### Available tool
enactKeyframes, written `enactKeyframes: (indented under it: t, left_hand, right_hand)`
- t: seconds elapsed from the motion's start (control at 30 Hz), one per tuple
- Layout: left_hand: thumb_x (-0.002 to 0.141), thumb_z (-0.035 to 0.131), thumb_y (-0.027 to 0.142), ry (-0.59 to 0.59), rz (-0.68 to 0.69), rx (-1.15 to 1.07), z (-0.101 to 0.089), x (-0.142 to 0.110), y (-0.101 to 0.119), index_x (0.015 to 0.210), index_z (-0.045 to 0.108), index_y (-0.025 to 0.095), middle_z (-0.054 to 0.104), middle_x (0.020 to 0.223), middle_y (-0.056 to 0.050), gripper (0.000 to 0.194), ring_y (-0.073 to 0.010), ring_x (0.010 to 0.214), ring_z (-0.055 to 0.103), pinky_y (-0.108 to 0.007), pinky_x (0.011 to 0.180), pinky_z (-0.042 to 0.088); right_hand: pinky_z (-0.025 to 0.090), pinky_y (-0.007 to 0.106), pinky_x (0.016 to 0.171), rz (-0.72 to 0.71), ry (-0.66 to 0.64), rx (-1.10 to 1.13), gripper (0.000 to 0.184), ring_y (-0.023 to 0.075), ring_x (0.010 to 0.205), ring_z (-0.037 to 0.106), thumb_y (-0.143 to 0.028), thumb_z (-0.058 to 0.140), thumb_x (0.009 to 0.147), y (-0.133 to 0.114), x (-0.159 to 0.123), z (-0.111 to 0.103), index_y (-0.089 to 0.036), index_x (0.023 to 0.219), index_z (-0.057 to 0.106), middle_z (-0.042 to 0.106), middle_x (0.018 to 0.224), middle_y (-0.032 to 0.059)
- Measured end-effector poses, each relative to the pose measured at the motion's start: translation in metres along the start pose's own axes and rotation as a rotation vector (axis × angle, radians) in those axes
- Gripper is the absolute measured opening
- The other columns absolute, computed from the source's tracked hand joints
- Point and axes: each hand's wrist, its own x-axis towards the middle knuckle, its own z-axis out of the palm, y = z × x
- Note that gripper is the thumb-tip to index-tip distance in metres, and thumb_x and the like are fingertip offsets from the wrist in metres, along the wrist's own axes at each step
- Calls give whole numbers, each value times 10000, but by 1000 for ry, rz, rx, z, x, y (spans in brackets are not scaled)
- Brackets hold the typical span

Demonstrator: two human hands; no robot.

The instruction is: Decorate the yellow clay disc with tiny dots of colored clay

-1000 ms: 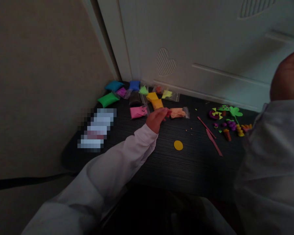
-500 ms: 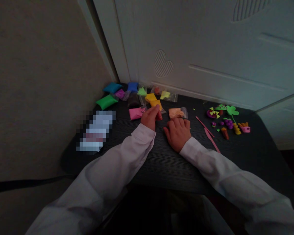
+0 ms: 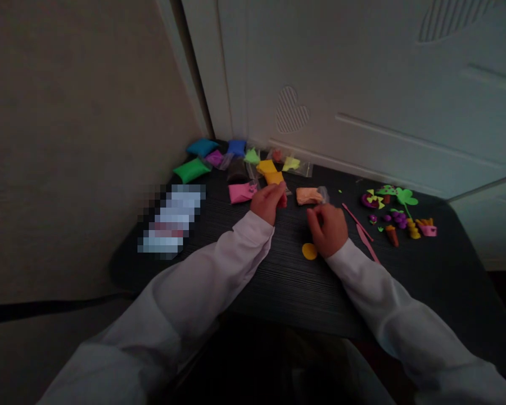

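A flat, round yellow clay disc (image 3: 309, 251) lies on the dark table, just left of my right wrist. Above it is my right hand (image 3: 329, 229), its fingers curled in and the thumb bent beside them; the inside of the hand is hidden. My left hand (image 3: 268, 203) is closed too, thumb against the fingers, near a pink clay packet (image 3: 242, 193) and yellow-orange clay packets (image 3: 275, 178). Whatever it may hold is out of sight. A peach clay packet (image 3: 308, 196) rests just beyond my right hand.
Pink modelling tools (image 3: 367, 243) lie right of my right hand. Small clay figures (image 3: 398, 218) cluster at the table's right. Several clay packets (image 3: 193, 170) line the back left, near a blurred-out bright rectangle (image 3: 175, 219). A white panel (image 3: 253, 84) rises behind the table.
My right hand has lifted off the table and gone from lying flat to curled, uncovering the yellow disc. My left hand stays closed in nearly the same place. The view has shifted slightly.
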Motion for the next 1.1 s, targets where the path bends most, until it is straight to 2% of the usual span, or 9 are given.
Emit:
enactKeyframes:
  t: [0.1, 0.2, 0.47, 0.67, 0.8, 0.9, 1.1]
  left_hand:
    - [719, 446, 439, -22, 4, 35, 0, -1, 0, 498, 443, 147, 422, 477, 24, 365, -48, 469, 415, -211, 496, 329]
    - [716, 451, 434, -13, 13, 39, 0, -1, -1, 504, 444, 145, 419, 484, 23, 359, -44, 468, 411, -203, 488, 330]
    - [726, 448, 401, -27, -28, 48, 0, -2, 4, 519, 467, 138, 437, 487, 20, 335, -42, 470, 425, -195, 484, 335]
    - [703, 470, 416, -26, -50, 35, 1, -3, 3, 514, 470, 140, 440, 488, 25, 335, -46, 469, 424, -200, 478, 340]
    - [687, 488, 421, -22, -84, 41, 1, -3, 4, 520, 488, 142, 451, 485, 27, 325, -53, 472, 431, -212, 488, 343]
    - [690, 488, 413, -37, -58, 51, 2, -4, 6, 517, 496, 143, 455, 483, 26, 320, -53, 476, 434, -214, 497, 341]
    - [693, 477, 431, -45, -71, -9, 4, -4, 5, 535, 501, 140, 468, 511, 19, 332, -49, 476, 443, -206, 484, 346]
  right_hand:
    - [227, 311, 656, -110, -87, -47, 353, 140, 608, 470, -384, 325, 823, -8, -3, -1, -161, 638, 527, 571, 615, 39]
    - [206, 316, 660, -158, -126, -88, 340, 133, 586, 478, -352, 329, 824, -15, -4, 0, -159, 642, 543, 597, 611, 44]
    - [212, 281, 608, -31, -100, -148, 379, 107, 494, 457, -360, 261, 853, -2, -4, 1, -167, 615, 485, 554, 514, 6]
    - [219, 281, 593, -104, -167, -155, 247, 106, 489, 459, -280, 344, 806, -3, -4, 5, -187, 653, 514, 603, 582, 8]
    - [231, 256, 535, -44, -130, -175, 306, 107, 470, 440, -282, 307, 824, -1, -4, 1, -190, 594, 486, 536, 497, -4]
    - [236, 252, 528, -11, -130, -189, 302, 118, 500, 451, -274, 295, 829, -2, -5, 3, -191, 610, 485, 535, 513, 3]
    - [242, 275, 582, -108, -208, -187, 177, 108, 478, 429, -226, 379, 780, -8, -5, 9, -191, 657, 501, 604, 599, 6]
